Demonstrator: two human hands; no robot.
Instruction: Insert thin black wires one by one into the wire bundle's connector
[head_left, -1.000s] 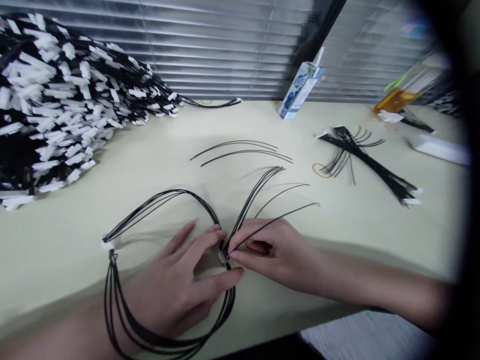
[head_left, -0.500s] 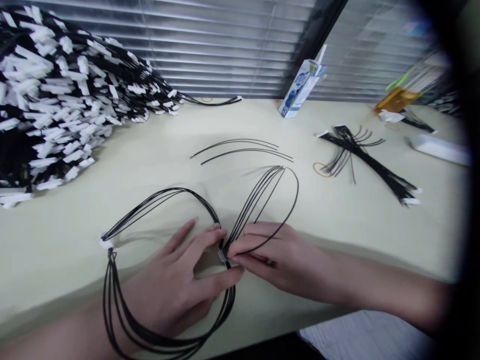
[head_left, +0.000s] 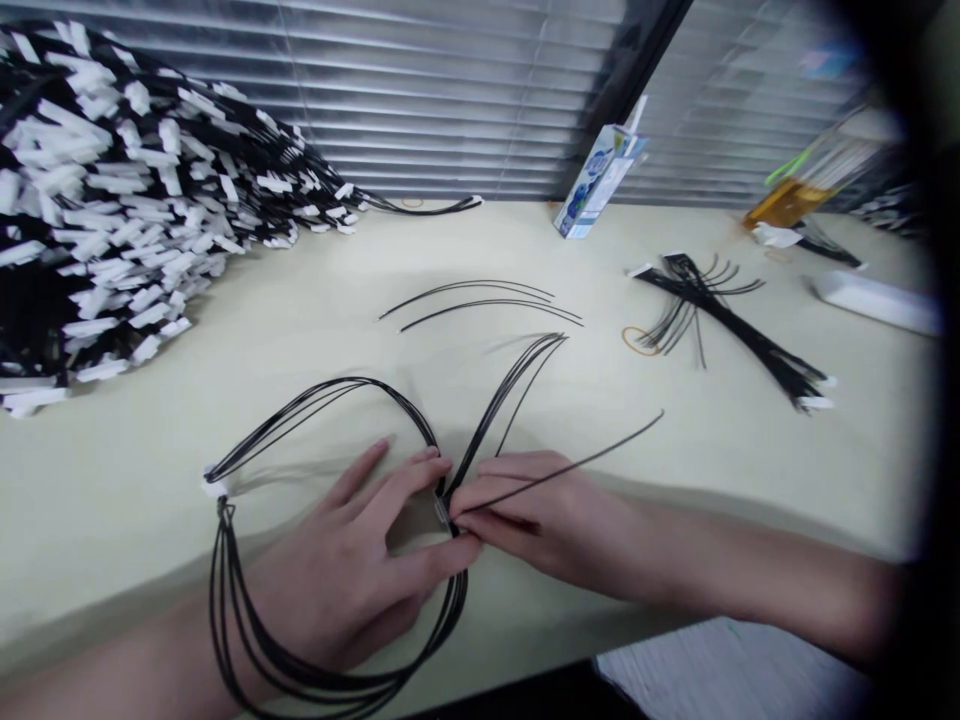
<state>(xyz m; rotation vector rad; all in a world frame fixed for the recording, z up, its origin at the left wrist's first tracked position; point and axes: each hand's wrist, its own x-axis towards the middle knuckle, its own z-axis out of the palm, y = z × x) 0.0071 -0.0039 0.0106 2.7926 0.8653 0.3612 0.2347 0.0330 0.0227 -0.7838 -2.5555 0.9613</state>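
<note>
My left hand (head_left: 367, 560) holds a small connector (head_left: 441, 511) between thumb and fingertips, its other fingers spread. Black wires (head_left: 375, 690) loop from this connector round to a white connector (head_left: 215, 485) on the left. More wires (head_left: 499, 400) fan up and away from the held connector. In a pinch, my right hand (head_left: 525, 500) grips a single black wire (head_left: 600, 455) right beside the connector; its free end points up to the right. My fingertips hide the wire's near end, so whether it sits in the connector I cannot tell.
Loose wires (head_left: 480, 302) lie beyond my hands. At the left a large heap of wire harnesses (head_left: 135, 200) with white connectors is piled. Finished-looking black bundles (head_left: 742, 325) and a rubber band (head_left: 637, 341) lie right, and a drink carton (head_left: 596, 185) stands by the blinds.
The wire in my right hand has sprung out of its bend at the far bundle's tip and now extends freely to the right. Both hands have stayed almost in place.
</note>
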